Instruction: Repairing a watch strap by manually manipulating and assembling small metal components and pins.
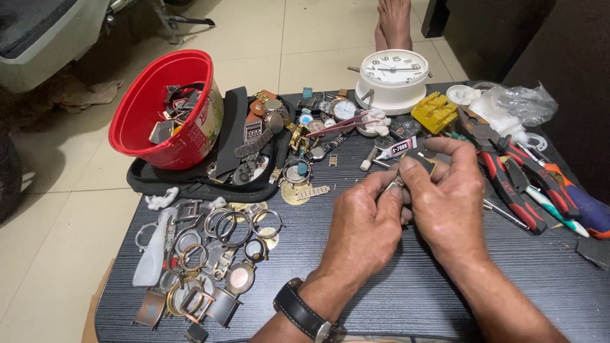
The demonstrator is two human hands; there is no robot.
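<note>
Red bucket (166,114) far left, tipped toward the table centre, held a jumble of small watch parts and metal bits; count not readable. It rested on a black pouch (210,171) lying flat, w/ watches and strap pieces spilled over it. Left hand (359,232) and right hand (445,197) met near centre of the dark table (394,298), fingertips touching. Small metal watch part (398,183) sat pinched between left thumb/forefinger and right thumb/forefinger, mostly hidden by fingers; exact shape not clear. Right hand's other fingers curled, index raised over a dark piece (420,161) w/ yellowish edge just behind the part. Left wrist wore 1 wristwatch (305,312) on black strap. Far centre: 1 white alarm clock (392,79). Just right of it 1 yellow plastic tool block (434,112). 1 small glue tube (394,149) lay far of the hands. Right side: 2 red-handled pliers (508,184), close together. Near left: heap of empty watch cases and bezels (210,254), well over ten, plus 1 white plastic bottle (152,251) lying on its side.
</note>
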